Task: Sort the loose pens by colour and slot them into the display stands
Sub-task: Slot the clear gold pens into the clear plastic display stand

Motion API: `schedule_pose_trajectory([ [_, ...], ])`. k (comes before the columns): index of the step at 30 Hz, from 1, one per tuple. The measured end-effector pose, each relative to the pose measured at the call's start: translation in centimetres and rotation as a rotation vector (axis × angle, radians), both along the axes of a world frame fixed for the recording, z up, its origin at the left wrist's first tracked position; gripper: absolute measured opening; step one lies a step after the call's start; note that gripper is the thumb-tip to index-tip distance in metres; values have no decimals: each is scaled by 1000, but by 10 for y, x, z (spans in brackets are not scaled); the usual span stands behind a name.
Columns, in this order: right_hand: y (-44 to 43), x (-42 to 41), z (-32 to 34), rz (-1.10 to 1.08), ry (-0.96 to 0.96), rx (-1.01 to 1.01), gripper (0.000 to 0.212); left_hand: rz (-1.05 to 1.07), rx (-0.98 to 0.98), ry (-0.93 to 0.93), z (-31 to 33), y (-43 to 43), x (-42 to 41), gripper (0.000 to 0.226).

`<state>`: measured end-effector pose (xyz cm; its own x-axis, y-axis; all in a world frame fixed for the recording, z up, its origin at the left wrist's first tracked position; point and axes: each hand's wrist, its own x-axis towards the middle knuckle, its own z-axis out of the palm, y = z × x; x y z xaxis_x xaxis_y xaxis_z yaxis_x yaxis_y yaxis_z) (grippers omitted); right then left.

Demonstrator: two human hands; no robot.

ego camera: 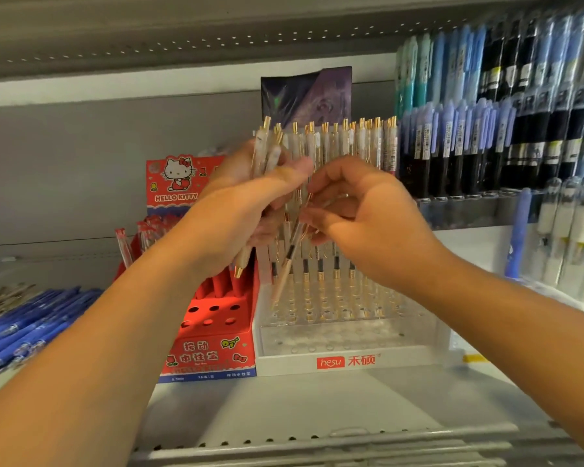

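Observation:
My left hand (pixel 250 200) grips a small bundle of white pens with gold clips (pixel 267 150), held upright in front of the shelf. My right hand (pixel 361 210) pinches one white-and-gold pen (pixel 289 261), which slants down with its tip toward the clear display stand (pixel 351 332). That stand carries a white front strip with a red logo and holds several matching white-and-gold pens in its back rows; its front holes are unfilled. Both hands hover above the stand's left half.
A red Hello Kitty pen stand (pixel 213 335) with some red pens sits left of the clear stand. Loose blue pens (pixel 24 325) lie at the far left. Racks of blue, black and white pens (pixel 503 129) fill the right. A shelf edge (pixel 317 443) runs along the front.

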<state>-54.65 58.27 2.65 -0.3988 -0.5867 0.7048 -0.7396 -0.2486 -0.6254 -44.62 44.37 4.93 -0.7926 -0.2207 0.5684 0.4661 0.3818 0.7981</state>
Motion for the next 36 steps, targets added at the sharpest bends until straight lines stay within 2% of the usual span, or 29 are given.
schedule_pose_trajectory([
  [3,-4,3,-2,18,32,18,29,-76,179,-93,3,2,1,17],
  [5,-6,5,-4,20,59,73,31,-37,237,-93,4,3,1,17],
  [9,-10,8,-3,-14,116,178,30,65,157,-6,7,3,2,6],
  [16,-17,12,13,-54,212,280,21,136,-13,60,6,-2,23,17],
  [21,-24,15,14,-103,319,413,38,199,43,48,-1,-16,40,17],
  [27,-16,10,-3,-16,207,239,21,202,-43,-16,-17,-20,48,16],
  [31,-12,11,0,107,51,47,28,121,-40,21,-21,-15,45,31],
  [36,-13,14,3,238,-132,9,19,133,-96,62,-25,-12,46,27],
])
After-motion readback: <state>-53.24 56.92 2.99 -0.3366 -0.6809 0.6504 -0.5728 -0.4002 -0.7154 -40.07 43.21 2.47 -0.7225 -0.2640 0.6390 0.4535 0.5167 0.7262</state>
